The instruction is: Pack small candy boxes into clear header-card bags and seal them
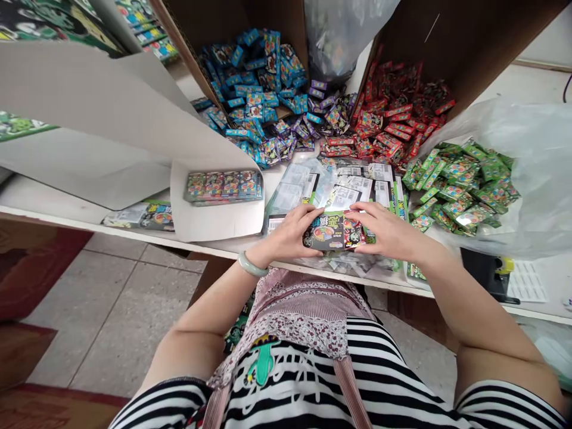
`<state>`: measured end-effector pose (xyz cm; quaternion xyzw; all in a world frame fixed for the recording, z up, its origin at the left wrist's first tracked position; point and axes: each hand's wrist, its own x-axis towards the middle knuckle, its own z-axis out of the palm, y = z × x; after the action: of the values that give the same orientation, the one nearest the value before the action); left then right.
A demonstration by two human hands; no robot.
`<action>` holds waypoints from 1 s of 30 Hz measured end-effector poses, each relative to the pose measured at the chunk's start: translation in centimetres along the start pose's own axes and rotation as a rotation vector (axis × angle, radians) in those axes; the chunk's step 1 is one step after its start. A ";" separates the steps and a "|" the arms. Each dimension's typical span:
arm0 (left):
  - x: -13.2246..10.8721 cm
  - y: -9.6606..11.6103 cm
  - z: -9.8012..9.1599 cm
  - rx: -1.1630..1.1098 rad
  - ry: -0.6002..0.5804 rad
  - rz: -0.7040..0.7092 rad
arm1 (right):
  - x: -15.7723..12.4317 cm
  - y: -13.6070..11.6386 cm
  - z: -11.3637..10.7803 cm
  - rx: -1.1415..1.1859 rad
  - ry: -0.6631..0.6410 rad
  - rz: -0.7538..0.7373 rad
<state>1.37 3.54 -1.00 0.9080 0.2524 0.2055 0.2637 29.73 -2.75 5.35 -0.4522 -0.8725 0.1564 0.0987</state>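
Note:
My left hand (292,233) grips the left end of a black printed packet (328,231) at the front edge of the shelf. At the other end, my right hand (386,231) has its thumb and fingers around a small red packet (353,231), which lies against the black one. Whether the two are joined cannot be made out. Under and behind my hands lie clear bags and flat printed packs with white labels (344,196). To the left, a curved white card (214,223) bears a row of colourful small packets (223,185).
Blue packets (254,101) spill from a cardboard box, with purple packets (335,113) beside them. Red packets (393,128) fill another box. Green packets (465,179) lie in a clear plastic bag (545,196) on the right. A black-and-yellow object (487,271) sits near the right front.

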 end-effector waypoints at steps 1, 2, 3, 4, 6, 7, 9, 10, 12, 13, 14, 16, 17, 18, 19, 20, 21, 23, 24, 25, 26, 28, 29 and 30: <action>0.0 0.0 0.0 -0.003 -0.009 -0.008 | 0.0 0.0 0.2 0.004 0.005 -0.003; 0.0 -0.1 0.1 -0.001 -0.020 -0.010 | 0.0 0.0 0.3 0.005 0.008 -0.004; 0.0 -0.1 0.1 0.004 -0.030 -0.008 | 0.1 0.0 0.5 0.005 0.008 -0.001; 0.1 -0.1 0.2 0.010 -0.038 -0.004 | 0.2 0.1 0.7 0.010 0.008 0.004; 0.3 0.0 0.4 0.018 -0.039 -0.005 | 0.5 0.3 1.2 0.041 0.016 0.024; 0.4 0.0 0.5 0.018 -0.029 -0.011 | 0.7 0.4 1.4 0.066 0.031 0.039; 0.4 0.0 0.7 0.016 0.013 -0.035 | 1.0 0.5 1.9 0.119 0.103 0.074; 0.4 0.0 0.8 0.014 0.047 -0.049 | 1.1 0.4 2.1 0.135 0.153 0.090; 0.3 -0.1 0.9 0.000 0.117 -0.065 | 1.2 -0.3 2.5 0.132 0.235 0.103; 0.3 -0.2 1.0 -0.009 0.144 -0.069 | 1.1 -0.8 2.7 0.122 0.249 0.094; 0.2 -0.2 1.1 -0.019 0.162 -0.068 | 1.1 -1.3 2.8 0.118 0.244 0.076; 0.2 -0.5 1.1 -0.046 0.180 -0.069 | 1.5 -1.7 2.8 0.155 0.216 0.029; 0.2 -0.6 1.0 -0.062 0.189 -0.075 | 1.9 -1.5 2.7 0.200 0.225 0.012; 0.2 -0.7 0.9 -0.078 0.207 -0.082 | 2.7 -0.9 2.4 0.256 0.263 0.018; 0.3 -0.9 0.7 -0.093 0.229 -0.092 | 3.9 0.2 2.1 0.307 0.333 0.053; 0.2 -1.0 0.5 -0.107 0.252 -0.101 | 5.4 1.8 1.7 0.341 0.422 0.113; 0.2 -1.0 0.2 -0.119 0.271 -0.107 | 7.3 3.6 1.2 0.356 0.515 0.197; 0.1 -1.0 -0.5 -0.139 0.283 -0.110 | 12.2 7.8 0.4 0.272 0.603 0.344; 0.0 -1.0 -0.8 -0.149 0.278 -0.111 | 14.8 9.9 0.1 0.202 0.565 0.383; -0.1 -0.9 -1.0 -0.156 0.270 -0.113 | 17.5 11.8 -0.2 0.122 0.535 0.426; -0.2 -0.8 -1.3 -0.161 0.263 -0.117 | 20.1 13.4 -0.4 0.045 0.501 0.472; -0.5 -0.8 -1.6 -0.163 0.257 -0.132 | 24.3 15.7 -0.6 -0.087 0.424 0.573; -0.6 -0.8 -1.8 -0.161 0.260 -0.143 | 25.9 16.4 -0.6 -0.140 0.395 0.613; -0.8 -0.9 -1.9 -0.158 0.266 -0.158 | 27.0 16.8 -0.5 -0.180 0.373 0.640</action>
<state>-0.51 4.49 -0.21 0.8266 0.3385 0.3218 0.3139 27.21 28.60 0.58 -0.7294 -0.6644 0.0167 0.1620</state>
